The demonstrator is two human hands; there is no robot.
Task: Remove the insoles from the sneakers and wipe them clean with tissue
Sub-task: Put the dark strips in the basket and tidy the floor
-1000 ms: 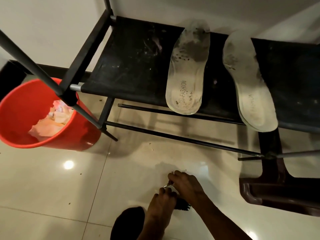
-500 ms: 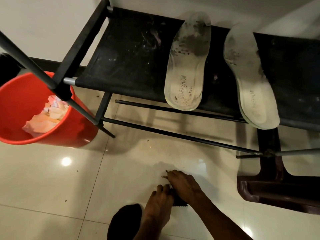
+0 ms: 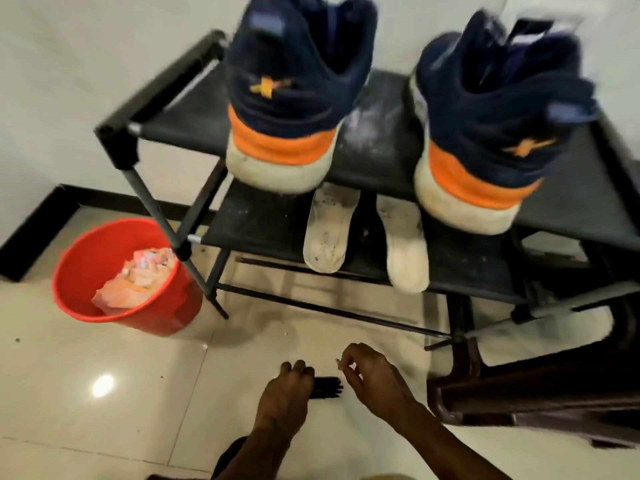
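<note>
Two dirty white insoles, the left insole [image 3: 329, 230] and the right insole [image 3: 405, 244], lie side by side on the lower shelf of a black shoe rack [image 3: 263, 220]. On the top shelf stand two navy sneakers with orange heels and white soles, the left sneaker [image 3: 291, 98] and the right sneaker [image 3: 485, 133], heels toward me. My right hand [image 3: 367, 375] hovers low over the floor tiles with its fingers curled, pinching a tiny light scrap. My left hand is out of view. My bare foot [image 3: 284, 400] rests on a small dark brush [image 3: 327, 388].
A red bucket [image 3: 79, 271] holding crumpled tissues stands on the floor left of the rack. A dark brown plastic stool [image 3: 536, 393] sits at the right, close to my right hand. Black skirting runs along the white wall.
The view has risen, bringing the top shelf and both sneakers into sight. My right hand has lifted off the brush and moved right, still pinching a small bit.
</note>
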